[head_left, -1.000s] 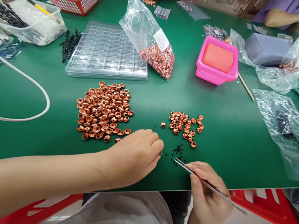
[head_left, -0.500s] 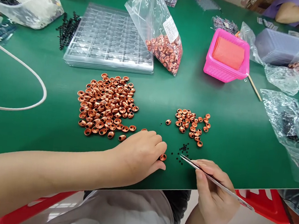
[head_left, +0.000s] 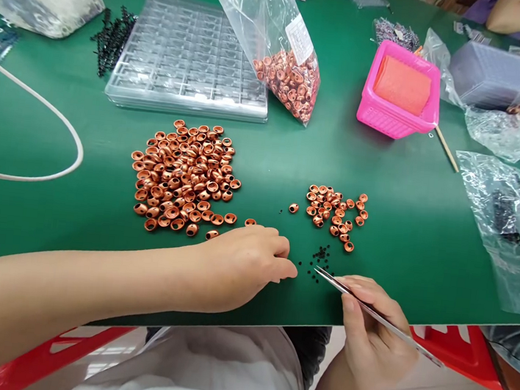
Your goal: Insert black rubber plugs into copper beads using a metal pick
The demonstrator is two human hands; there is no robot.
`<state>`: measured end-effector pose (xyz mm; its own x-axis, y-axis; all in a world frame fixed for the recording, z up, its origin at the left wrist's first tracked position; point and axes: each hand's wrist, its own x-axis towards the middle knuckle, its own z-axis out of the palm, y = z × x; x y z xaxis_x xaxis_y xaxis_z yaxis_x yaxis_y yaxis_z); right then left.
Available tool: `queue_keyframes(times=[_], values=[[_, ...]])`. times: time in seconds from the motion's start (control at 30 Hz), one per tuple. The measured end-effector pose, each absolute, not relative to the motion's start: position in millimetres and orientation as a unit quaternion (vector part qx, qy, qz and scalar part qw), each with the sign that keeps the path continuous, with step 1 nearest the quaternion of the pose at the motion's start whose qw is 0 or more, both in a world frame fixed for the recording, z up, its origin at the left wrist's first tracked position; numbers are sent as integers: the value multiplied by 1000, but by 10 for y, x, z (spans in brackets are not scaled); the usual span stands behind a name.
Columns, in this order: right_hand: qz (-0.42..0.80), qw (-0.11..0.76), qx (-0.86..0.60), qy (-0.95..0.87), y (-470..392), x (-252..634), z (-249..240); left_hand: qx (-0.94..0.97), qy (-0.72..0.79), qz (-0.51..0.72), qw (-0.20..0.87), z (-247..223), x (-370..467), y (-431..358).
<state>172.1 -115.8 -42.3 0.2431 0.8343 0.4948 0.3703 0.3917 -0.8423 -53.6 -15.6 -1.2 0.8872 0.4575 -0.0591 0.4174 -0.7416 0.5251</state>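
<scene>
My left hand (head_left: pixel 248 267) rests low over the green table with its thumb and fingers pressed together. Whatever lies between those fingertips is hidden. In my right hand (head_left: pixel 373 328) is a pair of metal tweezers (head_left: pixel 368 311), the tips pointing left. These tips are at several tiny black dots (head_left: pixel 321 254) scattered on the table. To the left of my left hand spreads a big heap of copper-coloured cup-shaped beads (head_left: pixel 183 175), each with a dark hole. A smaller group of the same beads (head_left: pixel 336 211) lies beyond the tweezers, with one loose bead (head_left: pixel 293 208) beside it.
Clear compartment trays (head_left: pixel 190 59) stand behind the big heap, beside a plastic bag of copper beads (head_left: pixel 289 84). A pink basket (head_left: pixel 398 122) holds an orange block. Plastic bags (head_left: pixel 507 231) lie at right. A white cord (head_left: pixel 74 140) loops at left. Another person's arm (head_left: pixel 516 17) shows at far right.
My left hand has turned and its thumb has shifted right and up; the copper bead seen at its fingertips is now out of sight. My right hand and the tweezers have barely moved.
</scene>
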Motion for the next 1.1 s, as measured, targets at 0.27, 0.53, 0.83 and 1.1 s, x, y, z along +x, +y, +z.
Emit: queue_keyframes(times=[0.27,0.53,0.83,1.1], values=[[187,595,-515,-588,-1152,1714,-430,914,261,59,306,-9,-513,-161],[195,558,-544,-595,-1198,1781,-380,894,264,171,319,-129,-464,-248],[206,555,-564,-576,-1221,1823,-396,856,292,206,374,-188,-391,-254],[186,541,-577,-583,-1216,1823,-396,851,295,200,386,-233,-394,-239]])
